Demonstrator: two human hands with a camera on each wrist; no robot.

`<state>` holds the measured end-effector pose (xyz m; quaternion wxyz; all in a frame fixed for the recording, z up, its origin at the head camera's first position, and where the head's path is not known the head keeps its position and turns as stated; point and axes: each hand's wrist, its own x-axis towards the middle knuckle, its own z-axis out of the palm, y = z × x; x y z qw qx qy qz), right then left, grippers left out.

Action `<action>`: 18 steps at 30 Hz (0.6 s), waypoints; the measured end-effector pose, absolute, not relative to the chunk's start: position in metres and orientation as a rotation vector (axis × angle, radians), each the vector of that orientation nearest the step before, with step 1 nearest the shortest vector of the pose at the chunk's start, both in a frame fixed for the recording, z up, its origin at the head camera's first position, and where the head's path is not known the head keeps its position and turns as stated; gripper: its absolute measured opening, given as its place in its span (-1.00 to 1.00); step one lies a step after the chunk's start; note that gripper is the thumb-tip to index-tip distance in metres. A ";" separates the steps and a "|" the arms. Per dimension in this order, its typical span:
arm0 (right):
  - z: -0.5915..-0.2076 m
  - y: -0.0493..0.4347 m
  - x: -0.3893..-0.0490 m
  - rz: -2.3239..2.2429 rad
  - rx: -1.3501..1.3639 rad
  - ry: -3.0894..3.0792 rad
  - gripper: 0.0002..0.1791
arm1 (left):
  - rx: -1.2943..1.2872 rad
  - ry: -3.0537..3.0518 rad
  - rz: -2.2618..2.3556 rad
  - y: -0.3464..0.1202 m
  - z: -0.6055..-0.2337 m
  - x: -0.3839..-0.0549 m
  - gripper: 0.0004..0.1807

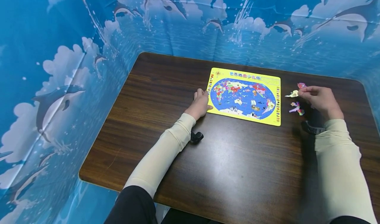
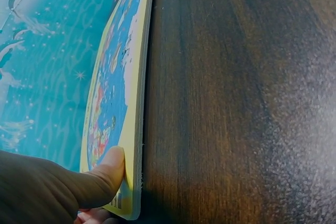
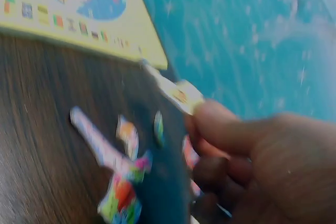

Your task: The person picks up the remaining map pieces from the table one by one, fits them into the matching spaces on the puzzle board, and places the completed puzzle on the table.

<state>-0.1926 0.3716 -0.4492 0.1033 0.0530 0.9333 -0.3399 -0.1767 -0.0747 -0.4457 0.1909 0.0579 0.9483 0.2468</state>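
Head view, left hand (image 1: 199, 104) gripping yellow map board (image 1: 244, 97) by its near left corner on dark table (image 1: 166, 82), right hand (image 1: 322, 100) pinching pale piece (image 1: 293, 94) beyond board's right edge, left wrist view, thumb (image 2: 107, 177) pressing board's face, right wrist view, pale piece pinched near loose pieces (image 3: 123, 198).

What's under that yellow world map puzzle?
The world map puzzle lies on the dark wood-grain table, with the left hand holding its near left corner. The puzzle covers the spot directly beneath, so I can't tell whether anything is hidden there.
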 end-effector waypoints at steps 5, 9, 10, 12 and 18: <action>-0.443 0.346 -0.198 -0.856 -0.158 2.711 -0.51 | 0.155 2.670 0.691 -0.073 -0.446 -0.177 -0.22; -0.444 0.328 -0.205 -0.844 -0.191 2.644 -0.53 | 0.157 2.665 0.687 -0.073 -0.447 -0.177 -0.22; -0.445 0.325 -0.206 -0.834 -0.204 2.636 -0.54 | 0.157 2.663 0.687 -0.073 -0.447 -0.176 -0.23; -0.446 0.321 -0.209 -0.819 -0.231 2.620 -0.57 | 0.158 2.661 0.689 -0.073 -0.447 -0.176 -0.23; -0.445 0.315 -0.214 -0.787 -0.269 2.587 -0.65 | 0.162 2.667 0.708 -0.074 -0.447 -0.176 -0.24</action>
